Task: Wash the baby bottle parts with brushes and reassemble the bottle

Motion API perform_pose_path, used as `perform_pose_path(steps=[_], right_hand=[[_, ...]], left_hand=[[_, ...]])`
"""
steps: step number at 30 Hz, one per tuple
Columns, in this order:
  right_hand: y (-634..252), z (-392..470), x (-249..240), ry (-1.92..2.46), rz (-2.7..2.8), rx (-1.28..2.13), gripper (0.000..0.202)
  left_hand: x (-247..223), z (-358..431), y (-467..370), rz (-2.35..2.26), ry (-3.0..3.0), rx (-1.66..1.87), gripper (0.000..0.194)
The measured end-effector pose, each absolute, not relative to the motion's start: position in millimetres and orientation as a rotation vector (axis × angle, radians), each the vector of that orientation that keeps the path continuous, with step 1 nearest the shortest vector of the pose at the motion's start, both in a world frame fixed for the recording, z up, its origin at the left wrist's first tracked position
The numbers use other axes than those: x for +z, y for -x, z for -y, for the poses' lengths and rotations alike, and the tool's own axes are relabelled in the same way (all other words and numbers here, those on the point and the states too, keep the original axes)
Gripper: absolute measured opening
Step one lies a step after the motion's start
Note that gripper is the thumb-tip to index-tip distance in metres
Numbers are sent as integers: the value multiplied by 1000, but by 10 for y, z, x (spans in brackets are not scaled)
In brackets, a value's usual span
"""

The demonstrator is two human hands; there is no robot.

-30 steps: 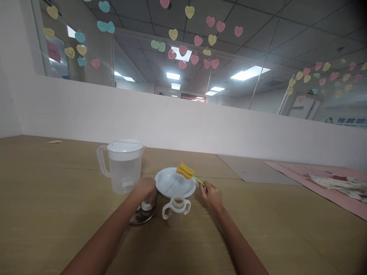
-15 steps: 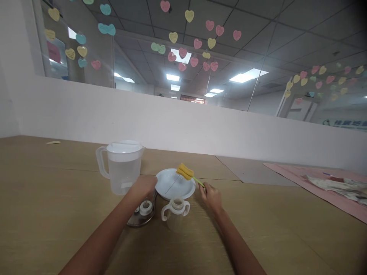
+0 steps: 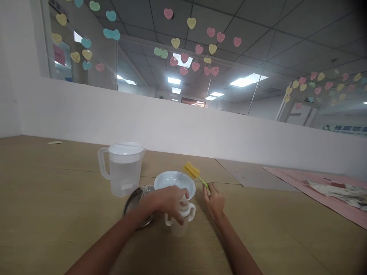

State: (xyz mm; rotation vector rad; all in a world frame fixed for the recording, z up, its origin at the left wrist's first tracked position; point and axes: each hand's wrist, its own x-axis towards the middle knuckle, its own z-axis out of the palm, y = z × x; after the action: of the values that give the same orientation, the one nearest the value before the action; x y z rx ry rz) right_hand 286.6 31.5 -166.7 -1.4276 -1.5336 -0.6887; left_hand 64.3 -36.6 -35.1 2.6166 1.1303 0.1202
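A clear baby bottle [image 3: 179, 229] with a white collar and two side handles stands upright on the table. My left hand [image 3: 169, 202] reaches over it from the left, thumb and fingers curved around its neck and hiding part of the top. In my right hand [image 3: 214, 198] is a sponge bottle brush [image 3: 191, 170], its green handle between my fingers and its yellow head raised over the bowl's far right edge. Behind the bottle sits a white bowl [image 3: 164, 178]. A round metal tray [image 3: 130, 204] with a clear item on it lies partly under my left forearm.
A clear lidded pitcher [image 3: 125, 173] stands behind the tray at left. Far off to the right, a pink cloth [image 3: 283, 175] has crumpled whitish fabric on it. A white wall [image 3: 172, 122] with a window above closes off the table's back edge.
My left hand has moved right, from above the metal tray to the baby bottle's neck. The bottle has shifted slightly right. My right hand still holds the brush, a little farther right.
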Motion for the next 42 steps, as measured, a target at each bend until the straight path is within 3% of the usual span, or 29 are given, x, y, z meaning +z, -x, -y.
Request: perform_pose_path(steps=[5,10,15,24,32,37,42], right_hand=[[-2857,-240,-1539,1391,1386,-522,41],[-2804,-200,-1541,1279,1356,-377,45],[-2762,-178,-1536,1178,1612,-637,41],[-2735,-101,-1409,1009,1689,-1152,20],[-2492,-70,-1467,966,1702,-1145,14],[-2780,-191,-1510,998,1735,-1106,21],[-3077,-292,-1620,1283,1719,-1002,34]], left_hand=[[-106,267,-394,-925,-2408,620,53],[-196,12,-284,-940,-2298,960,51],[-351,-157,-304,-1150,-2448,1159,54],[-451,-154,-410,-1584,-3232,864,44],[-708,-116,-701,-1315,-3243,750,40],[-759,-220,-690,-1543,-3357,741,22],[-725,-303,-572,-1700,-3276,648,23]])
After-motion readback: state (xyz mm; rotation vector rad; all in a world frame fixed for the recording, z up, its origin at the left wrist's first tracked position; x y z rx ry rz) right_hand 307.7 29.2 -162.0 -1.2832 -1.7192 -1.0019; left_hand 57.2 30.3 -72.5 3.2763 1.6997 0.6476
